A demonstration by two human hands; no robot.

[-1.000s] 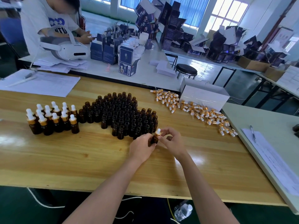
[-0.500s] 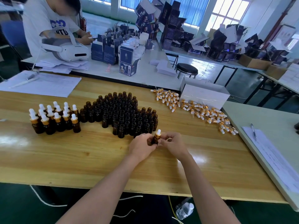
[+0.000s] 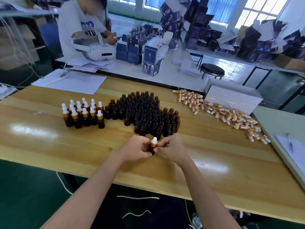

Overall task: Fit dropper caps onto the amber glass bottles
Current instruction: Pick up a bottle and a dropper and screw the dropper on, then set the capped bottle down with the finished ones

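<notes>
An amber glass bottle (image 3: 152,148) stands upright between my hands above the wooden table (image 3: 49,146). My left hand (image 3: 134,148) grips its body. My right hand (image 3: 170,150) pinches the gold collar of the white-bulbed dropper cap (image 3: 154,140) sitting on its neck. Behind my hands stands a dense cluster of uncapped amber bottles (image 3: 145,113). To its left are several capped bottles (image 3: 83,114). A heap of loose dropper caps (image 3: 221,111) lies at the right rear of the table.
A white box (image 3: 234,96) stands behind the loose caps. Paper sheets (image 3: 71,81) lie at the back left. A clipboard with a pen (image 3: 290,142) rests on the adjoining table to the right. A person sits at the far table beside a white headset (image 3: 97,52).
The bottle stays held between both hands near the same spot. My right fingers have shifted on the cap's collar. The view has swung so the table appears further right.
</notes>
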